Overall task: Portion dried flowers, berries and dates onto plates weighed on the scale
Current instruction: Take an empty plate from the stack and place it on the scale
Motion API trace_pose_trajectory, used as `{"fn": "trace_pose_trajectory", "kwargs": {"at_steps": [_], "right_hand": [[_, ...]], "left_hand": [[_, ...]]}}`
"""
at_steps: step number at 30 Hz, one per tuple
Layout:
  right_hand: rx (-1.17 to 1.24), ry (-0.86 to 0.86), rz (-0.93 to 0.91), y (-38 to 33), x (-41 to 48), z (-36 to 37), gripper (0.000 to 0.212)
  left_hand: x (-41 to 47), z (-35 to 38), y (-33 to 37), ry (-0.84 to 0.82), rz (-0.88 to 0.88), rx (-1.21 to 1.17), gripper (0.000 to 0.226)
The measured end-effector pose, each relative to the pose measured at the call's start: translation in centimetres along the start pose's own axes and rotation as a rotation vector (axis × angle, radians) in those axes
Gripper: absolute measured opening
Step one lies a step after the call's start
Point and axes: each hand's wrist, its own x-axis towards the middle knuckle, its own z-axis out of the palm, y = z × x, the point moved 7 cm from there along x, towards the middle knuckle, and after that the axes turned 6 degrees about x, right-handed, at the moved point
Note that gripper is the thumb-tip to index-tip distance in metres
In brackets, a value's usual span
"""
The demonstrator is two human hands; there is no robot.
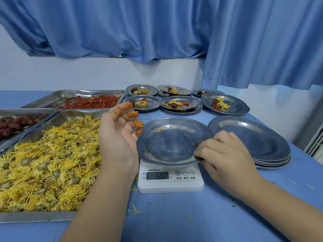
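on my feed the plate (172,145) sits on the white scale (170,185), at the middle of the blue table (174,222). the right hand (225,154) has its fingers curled over the plate's near right rim and pinches it. the left hand (117,137) hangs at the plate's left rim, palm turned inward, fingers loose and spread, holding nothing. its fingertips (139,123) are stained orange, and yellow shreds cling to them. one yellow strand (159,130) lies on the far side of the plate. the display (157,175) looks like 68.2, though the digits are blurred and i would not swear to it.

left of the scale a big steel tray (35,217) holds the dried flowers (43,163), heaped yellow. behind it a second tray holds the red berries (90,102), and at the left edge a third holds the dark dates (15,124). right of the scale a stack of empty plates (251,138) stands just beside the weighed plate. at the back i count six filled plates (194,102) in two rows, each with flowers and a date; berries show on some. loose petals (134,209) dot the table, and a blue curtain (157,32) hangs behind.
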Motion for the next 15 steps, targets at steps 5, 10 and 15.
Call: {"fn": "trace_pose_trajectory", "kwargs": {"at_steps": [5, 10, 15], "right_hand": [[0.061, -0.099, 0.034, 0.0, -0.4, 0.1, 0.011], [0.131, -0.131, 0.222, 0.5, -0.2, 0.9, 0.018], [0.289, -0.199, 0.365, 1.2, -0.6, 1.4, 0.031]], "left_hand": [[-0.1, 0.0, 0.0, 0.004, 0.003, 0.033, 0.027], [0.0, 0.0, -0.1, -0.003, 0.004, 0.041, 0.027], [-0.1, 0.0, -0.2, 0.005, 0.004, 0.075, 0.026]]}}
